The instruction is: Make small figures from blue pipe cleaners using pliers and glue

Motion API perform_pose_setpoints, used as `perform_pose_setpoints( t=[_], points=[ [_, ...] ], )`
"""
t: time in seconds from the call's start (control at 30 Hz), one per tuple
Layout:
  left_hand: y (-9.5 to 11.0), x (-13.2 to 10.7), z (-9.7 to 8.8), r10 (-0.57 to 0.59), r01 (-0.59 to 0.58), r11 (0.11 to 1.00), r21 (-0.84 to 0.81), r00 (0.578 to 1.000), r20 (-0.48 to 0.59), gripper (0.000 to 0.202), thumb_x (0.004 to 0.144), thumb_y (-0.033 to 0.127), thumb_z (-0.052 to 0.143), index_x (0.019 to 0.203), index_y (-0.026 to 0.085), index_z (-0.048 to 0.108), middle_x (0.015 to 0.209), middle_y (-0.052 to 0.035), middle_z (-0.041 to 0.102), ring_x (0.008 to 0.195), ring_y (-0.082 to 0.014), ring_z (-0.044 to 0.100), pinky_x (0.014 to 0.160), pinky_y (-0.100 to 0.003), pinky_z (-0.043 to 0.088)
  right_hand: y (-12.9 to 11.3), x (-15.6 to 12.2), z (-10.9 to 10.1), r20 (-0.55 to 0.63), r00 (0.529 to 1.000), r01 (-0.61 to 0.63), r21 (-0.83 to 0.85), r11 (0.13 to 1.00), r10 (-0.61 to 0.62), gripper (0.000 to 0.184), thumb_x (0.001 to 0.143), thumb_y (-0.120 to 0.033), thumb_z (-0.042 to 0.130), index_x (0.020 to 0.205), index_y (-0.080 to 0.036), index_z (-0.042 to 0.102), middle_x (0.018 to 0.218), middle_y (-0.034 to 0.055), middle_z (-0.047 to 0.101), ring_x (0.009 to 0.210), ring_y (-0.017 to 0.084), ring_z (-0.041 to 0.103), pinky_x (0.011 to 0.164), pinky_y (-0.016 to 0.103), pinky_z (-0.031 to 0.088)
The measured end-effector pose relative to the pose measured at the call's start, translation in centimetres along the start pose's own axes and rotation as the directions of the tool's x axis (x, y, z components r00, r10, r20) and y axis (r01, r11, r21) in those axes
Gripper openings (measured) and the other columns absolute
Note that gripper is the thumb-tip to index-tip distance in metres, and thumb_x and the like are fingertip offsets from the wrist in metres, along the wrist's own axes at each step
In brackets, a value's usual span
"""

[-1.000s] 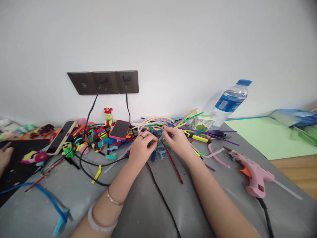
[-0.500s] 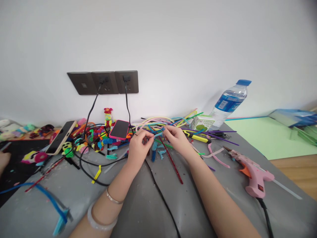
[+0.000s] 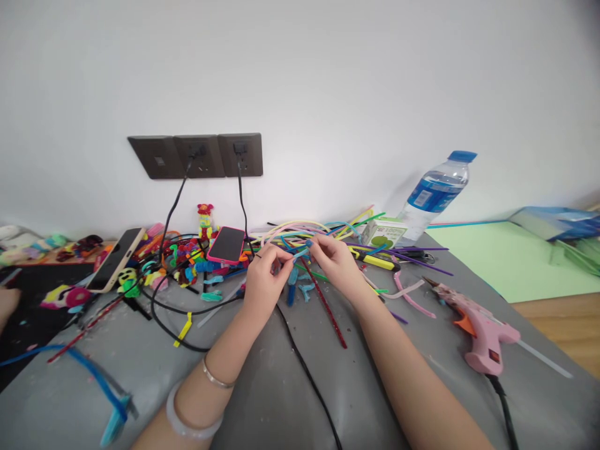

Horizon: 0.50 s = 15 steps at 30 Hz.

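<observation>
A short light-blue pipe cleaner (image 3: 300, 254) is stretched between my two hands above the grey table. Its left end is pinched by thumb and forefinger of my left hand (image 3: 267, 275). At the other end, my right hand (image 3: 334, 259) grips it, with a small blue tuft showing at the fingertips. Just below the hands lie short blue pipe cleaner pieces (image 3: 306, 290) and a long red glittery pipe cleaner (image 3: 325, 306). Behind them spreads a heap of coloured pipe cleaners (image 3: 300, 232).
At right lies a pink glue gun (image 3: 487, 337); a water bottle (image 3: 434, 197) leans on the wall beside a small box (image 3: 384, 232). Left are a pink-edged phone (image 3: 226, 244), another phone (image 3: 117, 259), black cables (image 3: 304, 369) and pipe cleaner figures (image 3: 205, 220). Another person's hand (image 3: 8, 303) shows far left.
My left hand has shifted very slightly to the right. Both hands keep their pinch on the light-blue pipe cleaner; the other things lie as before.
</observation>
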<state>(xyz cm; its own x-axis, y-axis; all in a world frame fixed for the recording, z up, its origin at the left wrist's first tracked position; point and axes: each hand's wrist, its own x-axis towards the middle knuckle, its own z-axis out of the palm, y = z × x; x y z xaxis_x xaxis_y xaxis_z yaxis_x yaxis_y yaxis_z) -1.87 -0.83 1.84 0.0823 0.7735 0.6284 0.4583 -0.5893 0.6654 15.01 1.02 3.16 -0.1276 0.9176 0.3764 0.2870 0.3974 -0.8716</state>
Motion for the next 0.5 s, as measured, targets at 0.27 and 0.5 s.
perform_pose_setpoints(
  t=[0.27, 0.5],
  points=[
    [-0.47, 0.09, -0.01, -0.074, 0.073, 0.997, -0.032, 0.997, -0.034, 0.007, 0.082, 0.014, 0.06, 0.079, 0.02, 0.059, 0.078, 0.0005, 0.059, 0.066, -0.0119, 0.054, 0.057, -0.023, 0.041, -0.13, 0.04, -0.03, 0.023, 0.999, -0.027, 0.028, 0.999, 0.026, 0.04, 0.089, -0.05, 0.053, 0.062, -0.021, 0.044, 0.055, -0.0029, 0.043, 0.053, 0.012, 0.038, 0.052, 0.027, 0.03],
    [-0.45, 0.03, 0.02, 0.027, -0.03, 0.998, -0.049, 0.998, -0.054, 0.013, 0.084, 0.014, 0.059, 0.073, 0.019, 0.054, 0.075, 0.0001, 0.057, 0.07, -0.0133, 0.054, 0.062, -0.024, 0.042, -0.29, 0.19, 0.04, 0.036, 0.998, -0.052, 0.132, 0.99, 0.048, 0.045, 0.086, -0.056, 0.053, 0.06, -0.021, 0.045, 0.054, -0.0023, 0.049, 0.05, 0.011, 0.04, 0.051, 0.026, 0.032]
  ],
)
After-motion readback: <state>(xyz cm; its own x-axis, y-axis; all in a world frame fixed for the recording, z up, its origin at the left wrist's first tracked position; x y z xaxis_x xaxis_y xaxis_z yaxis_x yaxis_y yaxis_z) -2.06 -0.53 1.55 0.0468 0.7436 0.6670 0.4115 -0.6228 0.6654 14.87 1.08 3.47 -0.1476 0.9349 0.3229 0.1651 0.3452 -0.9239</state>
